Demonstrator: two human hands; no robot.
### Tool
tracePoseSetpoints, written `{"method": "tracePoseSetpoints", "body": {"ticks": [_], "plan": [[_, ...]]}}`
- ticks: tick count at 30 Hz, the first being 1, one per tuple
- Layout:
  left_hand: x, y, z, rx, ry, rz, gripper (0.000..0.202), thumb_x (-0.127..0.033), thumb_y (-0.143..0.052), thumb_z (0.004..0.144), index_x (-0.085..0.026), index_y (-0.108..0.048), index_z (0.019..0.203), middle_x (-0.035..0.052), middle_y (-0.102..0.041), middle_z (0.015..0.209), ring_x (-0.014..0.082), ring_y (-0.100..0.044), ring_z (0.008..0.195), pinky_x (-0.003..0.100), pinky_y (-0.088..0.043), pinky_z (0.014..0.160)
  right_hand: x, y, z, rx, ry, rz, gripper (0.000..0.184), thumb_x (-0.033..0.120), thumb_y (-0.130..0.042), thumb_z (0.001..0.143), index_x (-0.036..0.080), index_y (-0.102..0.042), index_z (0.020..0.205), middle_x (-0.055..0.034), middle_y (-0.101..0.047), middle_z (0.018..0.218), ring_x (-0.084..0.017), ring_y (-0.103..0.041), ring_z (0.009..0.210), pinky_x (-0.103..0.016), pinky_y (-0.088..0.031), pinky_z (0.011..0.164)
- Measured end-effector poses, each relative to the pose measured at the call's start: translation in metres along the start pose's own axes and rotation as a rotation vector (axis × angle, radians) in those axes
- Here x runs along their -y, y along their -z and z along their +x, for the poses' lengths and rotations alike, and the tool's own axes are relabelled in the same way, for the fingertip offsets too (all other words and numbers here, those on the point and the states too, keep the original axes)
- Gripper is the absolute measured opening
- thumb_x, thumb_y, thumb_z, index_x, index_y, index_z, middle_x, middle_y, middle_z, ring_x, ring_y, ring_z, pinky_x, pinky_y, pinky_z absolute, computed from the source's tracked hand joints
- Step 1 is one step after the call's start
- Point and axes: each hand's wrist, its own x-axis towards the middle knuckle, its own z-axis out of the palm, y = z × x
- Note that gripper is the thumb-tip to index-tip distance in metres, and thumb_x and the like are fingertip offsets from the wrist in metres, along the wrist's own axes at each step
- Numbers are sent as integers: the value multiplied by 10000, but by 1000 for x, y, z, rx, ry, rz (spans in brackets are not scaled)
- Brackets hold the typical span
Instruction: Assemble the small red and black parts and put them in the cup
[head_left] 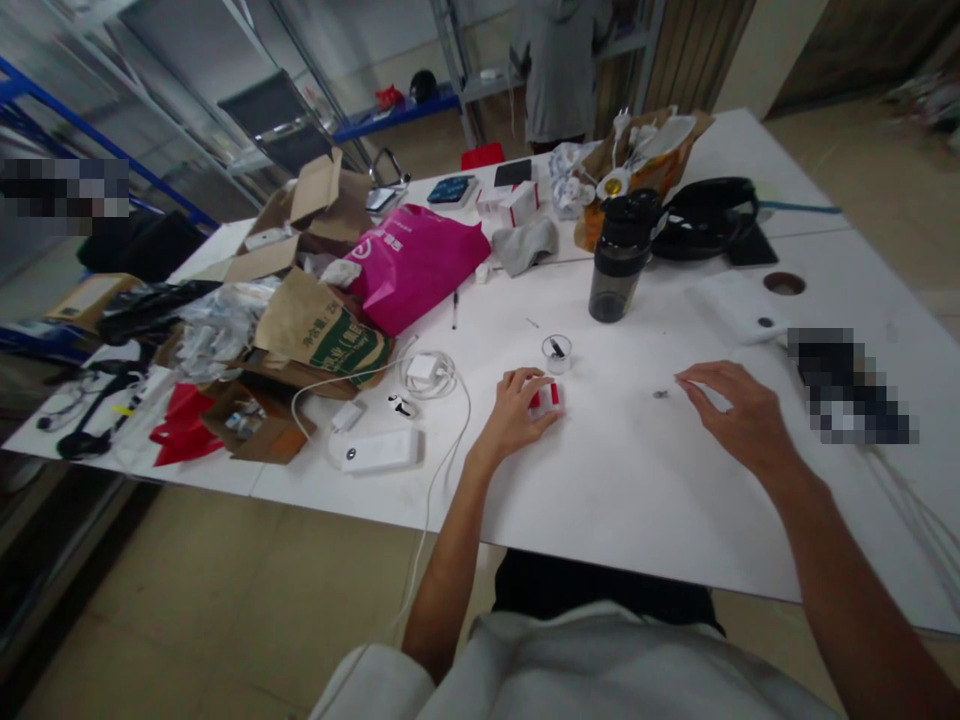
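Observation:
My left hand [516, 412] is closed around a small clear case with red parts [553, 398], which rests on the white table. Just behind it stands a round clear container [567, 357] with a small black item [556, 347] inside. Over the right part of the table, my right hand [739, 415] has thumb and index finger pinched together. Whatever might be between those fingertips is too small to make out. A few tiny dark metallic pieces [660, 394] lie on the tabletop just left of the pinch.
A dark drink bottle [616, 265] stands behind the hands. To the left are a white power bank [380, 452], a coiled cable with charger [426, 371], a magenta bag [424, 262] and cardboard boxes [259, 425]. A tape roll [784, 284] lies rightward. A person [559, 75] stands beyond.

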Motion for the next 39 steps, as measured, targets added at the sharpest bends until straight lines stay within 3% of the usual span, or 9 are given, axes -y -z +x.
{"method": "tracePoseSetpoints", "body": {"ticks": [9,39], "plan": [[7,3,0,9,54,12,542,-371,-979,954,-270,-762,1441,157,-683,1538,401,-571,1473,647,-478,1296,-15,-11,-11,48,42,-62,231,383,-651,1163,290,-860,1194,-119,-836,1160,-336,-789,1089,-551,-682,994],[12,3,-7,-13,32,-3,545,-361,-986,957,-258,-740,1432,140,-665,1571,375,-563,1491,608,-466,1333,-11,-10,-13,105,55,-41,197,310,-646,1125,238,-792,1235,-134,-876,1169,-373,-814,1083,-586,-653,1010]]}}
